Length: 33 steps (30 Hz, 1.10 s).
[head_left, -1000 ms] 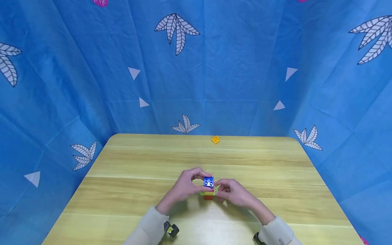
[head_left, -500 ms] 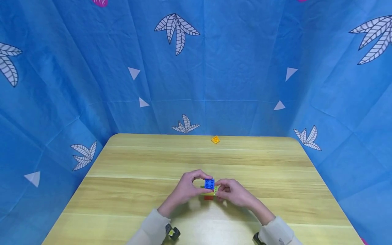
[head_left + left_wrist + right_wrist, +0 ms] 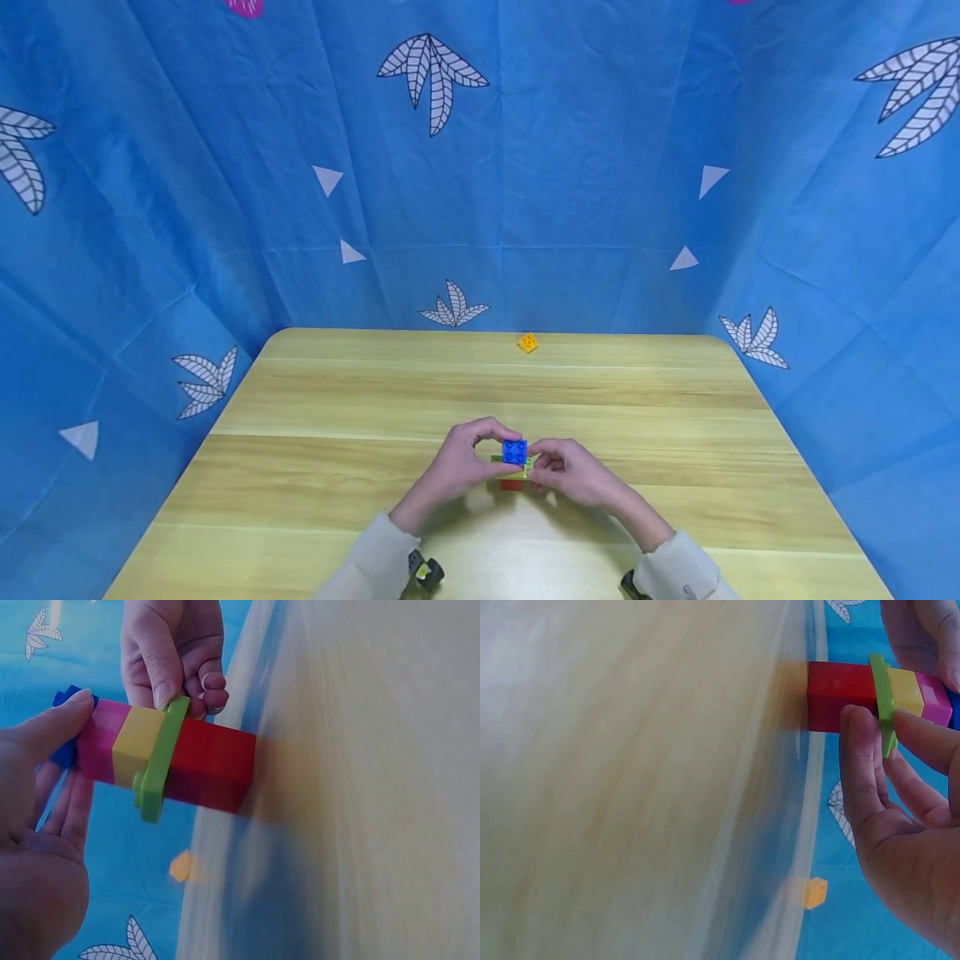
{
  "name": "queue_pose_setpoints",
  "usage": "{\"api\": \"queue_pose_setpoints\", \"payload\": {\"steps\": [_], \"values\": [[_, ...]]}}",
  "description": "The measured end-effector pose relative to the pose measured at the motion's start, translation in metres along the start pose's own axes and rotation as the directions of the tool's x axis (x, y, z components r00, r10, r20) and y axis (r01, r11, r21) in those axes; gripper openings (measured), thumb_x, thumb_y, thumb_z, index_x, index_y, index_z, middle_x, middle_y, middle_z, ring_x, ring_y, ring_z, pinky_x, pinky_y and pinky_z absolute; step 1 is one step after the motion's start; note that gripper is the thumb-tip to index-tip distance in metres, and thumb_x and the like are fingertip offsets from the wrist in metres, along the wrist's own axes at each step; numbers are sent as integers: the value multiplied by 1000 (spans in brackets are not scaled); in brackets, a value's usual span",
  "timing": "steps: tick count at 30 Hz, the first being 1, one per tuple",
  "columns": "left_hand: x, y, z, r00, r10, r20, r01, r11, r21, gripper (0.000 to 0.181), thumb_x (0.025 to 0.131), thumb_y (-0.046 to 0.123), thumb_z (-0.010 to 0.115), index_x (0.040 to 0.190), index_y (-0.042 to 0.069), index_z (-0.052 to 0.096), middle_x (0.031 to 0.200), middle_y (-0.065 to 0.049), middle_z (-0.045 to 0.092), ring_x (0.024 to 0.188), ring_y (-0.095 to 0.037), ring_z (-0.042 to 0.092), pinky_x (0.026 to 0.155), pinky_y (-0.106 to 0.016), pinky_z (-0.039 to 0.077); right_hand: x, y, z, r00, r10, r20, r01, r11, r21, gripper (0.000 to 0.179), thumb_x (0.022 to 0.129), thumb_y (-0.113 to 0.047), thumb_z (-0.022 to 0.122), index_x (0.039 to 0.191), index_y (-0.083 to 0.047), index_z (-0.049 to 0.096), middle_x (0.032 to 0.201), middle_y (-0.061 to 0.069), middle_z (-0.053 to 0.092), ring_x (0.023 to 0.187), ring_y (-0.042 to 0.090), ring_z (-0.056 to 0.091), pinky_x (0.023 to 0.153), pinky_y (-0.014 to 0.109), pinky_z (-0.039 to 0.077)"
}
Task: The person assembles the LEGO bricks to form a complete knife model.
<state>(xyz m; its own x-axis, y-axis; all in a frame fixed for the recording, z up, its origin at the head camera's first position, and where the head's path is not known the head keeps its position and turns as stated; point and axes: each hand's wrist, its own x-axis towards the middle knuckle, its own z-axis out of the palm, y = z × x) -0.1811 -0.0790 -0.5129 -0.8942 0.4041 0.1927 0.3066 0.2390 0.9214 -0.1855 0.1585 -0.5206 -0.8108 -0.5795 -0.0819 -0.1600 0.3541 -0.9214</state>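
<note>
A small tower of toy building bricks stands between the hands. From the table up, the left wrist view shows a red brick (image 3: pixel 214 765), a wide lime-green plate (image 3: pixel 157 769), a yellow brick (image 3: pixel 135 746) and a pink brick (image 3: pixel 103 741), with a blue brick (image 3: pixel 514 452) at the top. My left hand (image 3: pixel 461 458) pinches the blue brick between thumb and fingers. On the other side, my right hand (image 3: pixel 576 473) pinches the projecting end of the green plate, one finger lying along the red brick in the right wrist view.
An orange brick piece (image 3: pixel 528 342) lies at the far edge of the wooden table (image 3: pixel 337 392). Behind the table hangs a blue cloth (image 3: pixel 562 167) with leaf prints, which also runs along both sides.
My left hand has shifted slightly right and nearer with the blue brick, whose studded top now faces the head camera more squarely, covering the pink brick there. The right hand stays put.
</note>
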Motion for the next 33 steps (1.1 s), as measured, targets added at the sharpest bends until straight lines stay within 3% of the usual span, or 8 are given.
{"api": "queue_pose_setpoints", "payload": {"steps": [23,33], "values": [[-1,-4,3,999,-29,-19,29,1000,-12,33,82,19,89,112,24,75,110,10,74,103,-12,67,99,-47,58,-1,0,0,1000,0,-6,0,1000,-6,37,99,-11,68,131,7,61,97,12,70,83,24,72,76,29,63],[-1,-3,4,997,-62,-34,62,998,-1,32,83,25,89,112,26,75,111,11,74,103,-12,67,96,-44,58,-2,-2,0,1000,9,-5,-8,1000,15,36,99,-11,68,131,6,62,99,15,70,85,26,72,77,34,64]]}}
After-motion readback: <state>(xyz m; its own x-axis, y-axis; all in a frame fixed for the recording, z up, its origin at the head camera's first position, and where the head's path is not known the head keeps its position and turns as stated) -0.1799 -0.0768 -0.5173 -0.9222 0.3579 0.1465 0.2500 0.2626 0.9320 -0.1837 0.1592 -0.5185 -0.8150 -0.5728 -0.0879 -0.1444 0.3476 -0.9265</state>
